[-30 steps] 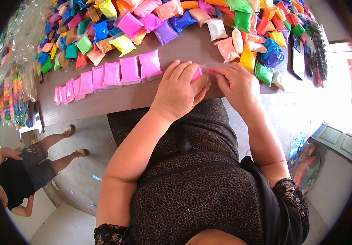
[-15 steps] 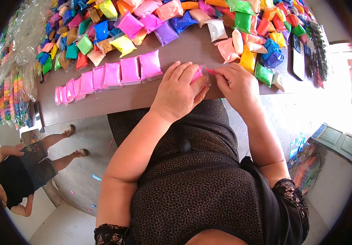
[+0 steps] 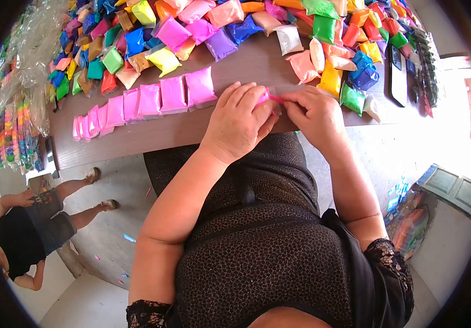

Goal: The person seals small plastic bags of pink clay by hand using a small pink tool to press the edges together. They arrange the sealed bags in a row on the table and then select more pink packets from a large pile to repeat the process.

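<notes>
At the near edge of the table (image 3: 153,136), the left hand (image 3: 239,121) curls over a small pink packet (image 3: 263,98), fingers pressed around it. The right hand (image 3: 316,113) pinches the packet's clear plastic end. It looks light, soft and squashy, with slippery film; best held across the filled body, not the loose flap.

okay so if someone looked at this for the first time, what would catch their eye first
Probably the heap of bright coloured packets spread across the far side of the table. Next, the neat row of pink packets lined up on its left part. Then the left hand and right hand at the near edge, pinching a small pink packet between them.
</notes>
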A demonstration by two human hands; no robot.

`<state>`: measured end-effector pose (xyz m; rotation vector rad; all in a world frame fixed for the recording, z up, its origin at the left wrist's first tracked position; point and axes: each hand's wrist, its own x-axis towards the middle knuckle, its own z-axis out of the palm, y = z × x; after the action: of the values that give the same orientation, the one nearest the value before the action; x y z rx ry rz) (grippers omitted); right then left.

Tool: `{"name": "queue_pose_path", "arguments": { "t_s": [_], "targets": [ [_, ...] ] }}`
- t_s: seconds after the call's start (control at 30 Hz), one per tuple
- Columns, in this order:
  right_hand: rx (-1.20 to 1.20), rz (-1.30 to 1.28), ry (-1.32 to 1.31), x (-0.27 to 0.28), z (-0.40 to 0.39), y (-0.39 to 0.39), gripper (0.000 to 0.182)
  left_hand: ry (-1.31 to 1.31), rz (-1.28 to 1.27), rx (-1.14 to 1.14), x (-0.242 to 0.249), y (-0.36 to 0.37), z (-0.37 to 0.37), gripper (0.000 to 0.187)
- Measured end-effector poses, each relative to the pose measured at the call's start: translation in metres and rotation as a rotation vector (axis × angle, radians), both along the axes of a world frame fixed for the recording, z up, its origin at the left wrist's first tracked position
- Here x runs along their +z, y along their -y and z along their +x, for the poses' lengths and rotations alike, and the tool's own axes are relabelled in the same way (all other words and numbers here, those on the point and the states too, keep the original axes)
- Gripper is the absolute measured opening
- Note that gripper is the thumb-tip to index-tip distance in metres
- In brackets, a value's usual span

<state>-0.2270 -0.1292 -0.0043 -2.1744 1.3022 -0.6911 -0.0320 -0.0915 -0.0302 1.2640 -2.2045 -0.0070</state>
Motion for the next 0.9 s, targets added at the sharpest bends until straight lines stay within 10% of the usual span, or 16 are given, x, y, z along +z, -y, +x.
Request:
{"name": "queue_pose_path", "arguments": {
  "t_s": [0.9],
  "targets": [
    [-0.087,0.182,0.105,0.000,-0.007,-0.005,0.018,0.042,-0.045,0.025,-0.003,0.000,-0.002,0.021]
  ]
}}
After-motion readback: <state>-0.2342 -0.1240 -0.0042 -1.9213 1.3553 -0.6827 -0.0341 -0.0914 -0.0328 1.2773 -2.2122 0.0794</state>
